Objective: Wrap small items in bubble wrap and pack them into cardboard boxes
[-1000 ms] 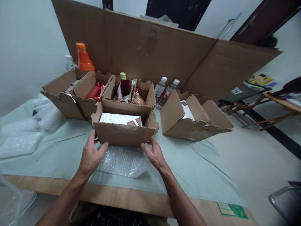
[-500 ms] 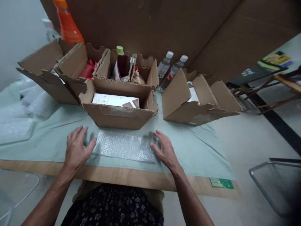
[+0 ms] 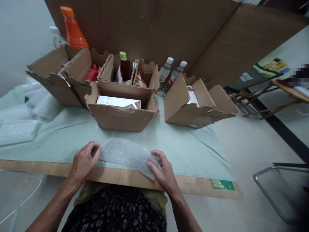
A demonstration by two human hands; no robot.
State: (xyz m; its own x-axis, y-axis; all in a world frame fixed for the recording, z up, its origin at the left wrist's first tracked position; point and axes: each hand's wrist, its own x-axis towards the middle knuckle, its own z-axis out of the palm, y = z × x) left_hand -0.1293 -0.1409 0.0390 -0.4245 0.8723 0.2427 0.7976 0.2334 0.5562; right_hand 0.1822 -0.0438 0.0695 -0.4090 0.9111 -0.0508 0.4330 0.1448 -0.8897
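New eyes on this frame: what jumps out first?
Probably the bright orange bottle, standing at the back left behind the cardboard boxes. Next, the clear bubble wrap sheet at the near table edge, held at its ends by the left hand and right hand. Just beyond it, an open cardboard box holds a white carton.

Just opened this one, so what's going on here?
A person holds a sheet of bubble wrap by its two ends, the left hand at one end and the right hand at the other, over the near edge of the table. Just beyond it sits an open cardboard box with a white carton inside, which neither hand touches. More open boxes stand behind and to the right, and a wrap pile lies at the left.
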